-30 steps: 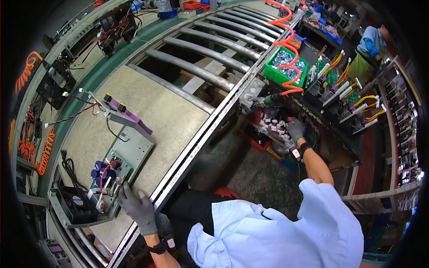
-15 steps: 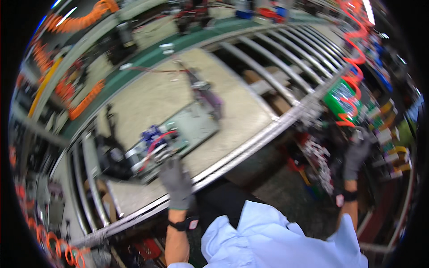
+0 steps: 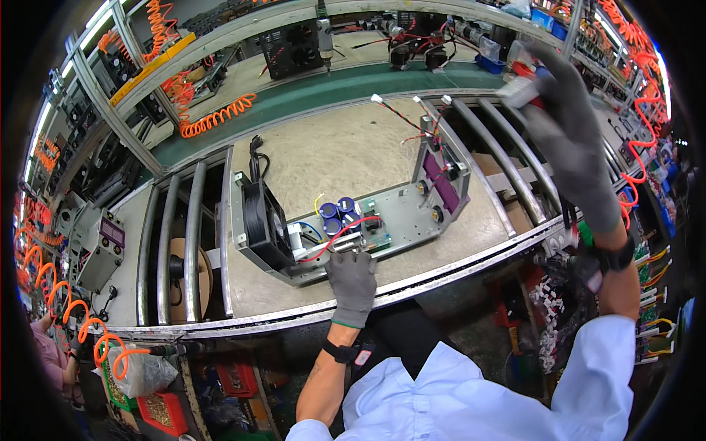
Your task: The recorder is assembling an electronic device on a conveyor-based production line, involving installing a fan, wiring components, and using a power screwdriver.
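Head view: the right hand (image 3: 572, 143) had swung up right of the cream board (image 3: 312, 162), blurred, its fingers apparently pinching a whitish piece (image 3: 519, 91); the left hand (image 3: 352, 285) stayed at the fan-fitted metal chassis (image 3: 413, 214) on that board, grip too hidden to tell, seemingly steadying it alone.

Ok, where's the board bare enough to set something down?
Behind the metal chassis, the pale board is bare between the power cord and the loose wires; a smaller patch lies between chassis and right-hand rollers. Crowded: around the left hand, with capacitors and red wire.
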Action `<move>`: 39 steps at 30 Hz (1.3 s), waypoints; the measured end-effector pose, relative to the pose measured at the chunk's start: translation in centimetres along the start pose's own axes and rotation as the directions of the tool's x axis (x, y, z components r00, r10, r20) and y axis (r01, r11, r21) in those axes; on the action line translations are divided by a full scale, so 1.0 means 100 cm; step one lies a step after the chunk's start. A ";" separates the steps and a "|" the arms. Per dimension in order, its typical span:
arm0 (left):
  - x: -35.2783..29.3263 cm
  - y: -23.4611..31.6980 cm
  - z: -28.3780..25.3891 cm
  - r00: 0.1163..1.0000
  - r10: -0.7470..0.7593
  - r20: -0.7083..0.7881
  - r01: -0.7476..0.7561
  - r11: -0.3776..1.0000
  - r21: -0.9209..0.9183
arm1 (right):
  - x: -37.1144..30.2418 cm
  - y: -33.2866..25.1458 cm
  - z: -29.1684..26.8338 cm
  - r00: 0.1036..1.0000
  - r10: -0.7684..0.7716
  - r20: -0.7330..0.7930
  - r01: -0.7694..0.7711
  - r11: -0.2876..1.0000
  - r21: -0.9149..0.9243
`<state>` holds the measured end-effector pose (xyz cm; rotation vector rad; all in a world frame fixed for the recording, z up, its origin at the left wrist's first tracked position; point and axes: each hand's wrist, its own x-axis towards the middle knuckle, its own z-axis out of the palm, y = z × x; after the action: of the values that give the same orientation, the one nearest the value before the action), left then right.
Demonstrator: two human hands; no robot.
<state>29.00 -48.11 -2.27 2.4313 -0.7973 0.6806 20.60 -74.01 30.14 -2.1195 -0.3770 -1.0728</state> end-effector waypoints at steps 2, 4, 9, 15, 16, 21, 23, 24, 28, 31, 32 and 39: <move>-0.001 0.003 -0.001 0.998 -0.025 0.063 0.024 1.000 0.018 | 0.036 -0.009 0.050 0.900 -0.352 0.258 0.420 0.859 -0.292; 0.001 0.005 -0.003 0.999 -0.029 0.033 0.029 1.000 0.010 | 0.060 -0.010 0.104 0.713 -0.441 0.545 0.667 0.667 -0.333; 0.005 0.005 -0.010 1.000 -0.023 0.019 0.024 0.999 -0.022 | 0.078 0.029 0.257 0.383 -0.193 0.903 0.731 0.662 -0.168; 0.006 0.006 -0.014 0.998 -0.052 0.041 0.055 0.996 -0.074 | 0.046 0.139 0.294 -0.062 0.517 0.854 0.556 0.728 -0.401; 0.007 0.006 -0.015 0.998 -0.053 0.046 0.056 0.995 -0.083 | 0.035 0.147 0.297 -0.084 0.570 0.818 0.498 0.735 -0.460; 0.008 0.005 -0.016 0.996 -0.054 0.074 0.061 0.994 -0.087 | 0.009 0.163 0.295 -0.287 0.453 0.844 0.562 0.794 -0.234; 0.008 0.006 -0.015 0.995 -0.059 0.078 0.064 0.995 -0.075 | 0.003 0.168 0.289 -0.274 0.436 0.857 0.498 0.827 -0.261; 0.007 0.006 -0.014 0.996 -0.057 0.071 0.062 0.996 -0.068 | -0.002 0.171 0.286 -0.226 0.479 0.848 0.401 0.840 -0.367; 0.006 0.005 -0.011 0.996 -0.052 0.067 0.057 0.996 -0.066 | -0.015 0.188 0.281 -0.106 0.345 0.932 0.406 0.871 -0.276; 0.006 0.004 -0.011 0.997 -0.048 0.067 0.052 0.997 -0.055 | -0.017 0.191 0.279 -0.066 0.316 0.946 0.383 0.884 -0.268; 0.006 0.004 -0.011 0.997 -0.042 0.057 0.045 0.998 -0.052 | -0.016 0.189 0.279 -0.053 0.340 0.939 0.343 0.889 -0.302; 0.006 0.004 -0.012 0.996 -0.036 0.084 0.041 0.998 -0.055 | -0.006 0.165 0.272 -0.012 0.434 0.901 0.161 0.890 -0.426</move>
<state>28.79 -47.97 -0.84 2.4306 -0.7889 0.5391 44.90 -66.11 11.19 -2.9242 -0.5630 0.9564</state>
